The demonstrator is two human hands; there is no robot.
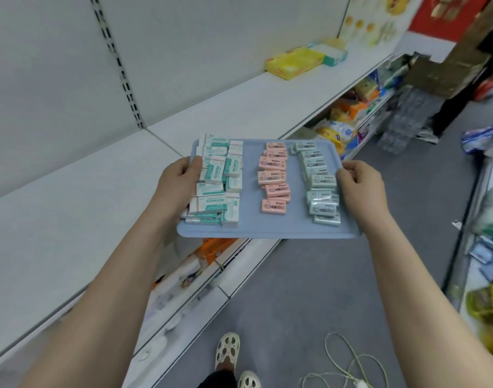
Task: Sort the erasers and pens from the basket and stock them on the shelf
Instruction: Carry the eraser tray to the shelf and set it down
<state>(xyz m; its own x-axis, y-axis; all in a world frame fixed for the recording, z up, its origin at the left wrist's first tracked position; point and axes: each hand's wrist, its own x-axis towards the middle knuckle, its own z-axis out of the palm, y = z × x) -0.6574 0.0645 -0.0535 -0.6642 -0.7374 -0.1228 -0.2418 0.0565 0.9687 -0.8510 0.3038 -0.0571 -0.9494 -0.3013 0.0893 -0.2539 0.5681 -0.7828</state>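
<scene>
The white shelf (71,205) runs along the left. The left hand (181,177) grips the left rim of a blue tray (248,219), thumb curled over the top and touching the stacked teal-and-white erasers (217,180); its other fingers go under the tray, out of sight. A column of pink erasers (273,177) lies along the tray's middle, apart from both hands. Pale green erasers (320,183) line the right side, just beside the thumb of the right hand (362,186), which clasps the right rim. The tray's far end reaches over the shelf's front edge, possibly resting on it. Further right on the shelf sits a yellow box (292,61).
</scene>
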